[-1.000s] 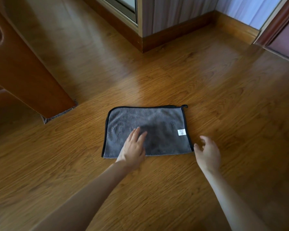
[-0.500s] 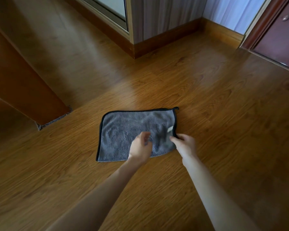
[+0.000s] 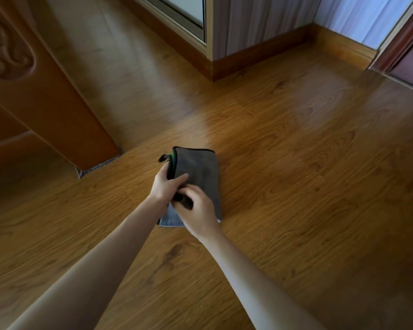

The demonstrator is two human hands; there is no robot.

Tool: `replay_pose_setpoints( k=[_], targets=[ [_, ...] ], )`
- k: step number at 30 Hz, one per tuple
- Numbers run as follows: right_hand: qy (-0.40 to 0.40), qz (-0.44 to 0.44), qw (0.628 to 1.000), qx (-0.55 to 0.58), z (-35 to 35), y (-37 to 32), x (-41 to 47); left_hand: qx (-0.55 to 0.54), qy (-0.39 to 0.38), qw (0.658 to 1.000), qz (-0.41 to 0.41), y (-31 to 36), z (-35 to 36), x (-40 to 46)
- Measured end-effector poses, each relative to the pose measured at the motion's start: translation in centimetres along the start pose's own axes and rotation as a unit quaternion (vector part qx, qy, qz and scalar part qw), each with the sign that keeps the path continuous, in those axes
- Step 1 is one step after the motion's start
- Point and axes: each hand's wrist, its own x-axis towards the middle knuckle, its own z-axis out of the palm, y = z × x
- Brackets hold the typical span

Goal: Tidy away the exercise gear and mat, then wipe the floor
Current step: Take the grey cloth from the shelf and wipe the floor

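Folding: a person's two bare hands work a grey cloth (image 3: pixel 198 172) on a wooden floor (image 3: pixel 296 186), seen from a head-worn camera looking down.
Cloth: dark grey with black edging, doubled over into a tall narrow rectangle; it lies on the floor near the middle of the view, a black loop sticking out at its 10 o'clock corner and a thin green strip showing along the folded left edge.
Left hand (image 3: pixel 163 186): holding the cloth's left edge, thumb lying across the top layer and fingers curled under the lifted edge.
Right hand (image 3: pixel 196 210): at 6 o'clock of the cloth, resting over its lower part; fingers curled and pinching the fabric next to the left hand, the two hands touching.
Lower cloth corner: a paler grey patch shows beneath the wrists at 7 o'clock of the cloth, flat on the floor.
Forearms: both bare, reaching in from the bottom edge, from 7 and 5 o'clock.
Floor: brown wood-grain boards, with a bright sheen at 12 o'clock of the cloth.
Carved wooden panel (image 3: pixel 34 91): stands at 10 o'clock, its foot resting on the floor well apart from the cloth.
Skirting board (image 3: pixel 260 55): runs round a wall corner at 12 o'clock.
Pale curtain (image 3: pixel 358 15): hangs at 1 o'clock.
Dark red door (image 3: pixel 410 58): at 2 o'clock, at the frame's edge.
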Motion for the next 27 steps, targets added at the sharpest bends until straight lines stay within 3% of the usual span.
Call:
replay_pose_setpoints(
  k=[3,6,10,13,16,20,27],
  targets=[
    [-0.126,-0.019,0.990,-0.061,0.6,0.4,-0.1,0.058,0.014,0.998,0.034,-1.5,-2.5,0.2],
    [-0.183,-0.004,0.971,-0.153,0.7,1.7,-0.5,0.169,0.009,0.986,0.000,-2.8,-4.6,0.9],
    [-0.124,-0.036,0.968,-0.215,-0.7,3.1,-1.0,0.335,0.018,0.942,0.027,-4.0,-6.0,1.3],
    [-0.002,-0.058,0.971,-0.232,-2.1,4.0,-0.5,0.376,0.021,0.925,0.057,-4.4,-6.3,1.2],
    [0.102,0.033,0.964,-0.242,-3.1,4.7,0.2,0.353,0.021,0.935,0.028,-4.7,-5.8,1.1],
    [0.002,0.221,0.955,-0.198,-3.1,5.0,0.2,0.386,0.022,0.921,0.053,-5.4,-4.7,0.6],
    [-0.015,0.308,0.946,-0.102,-4.1,5.1,2.0,0.427,0.018,0.900,0.088,-4.5,-5.2,0.4]
  ],
)
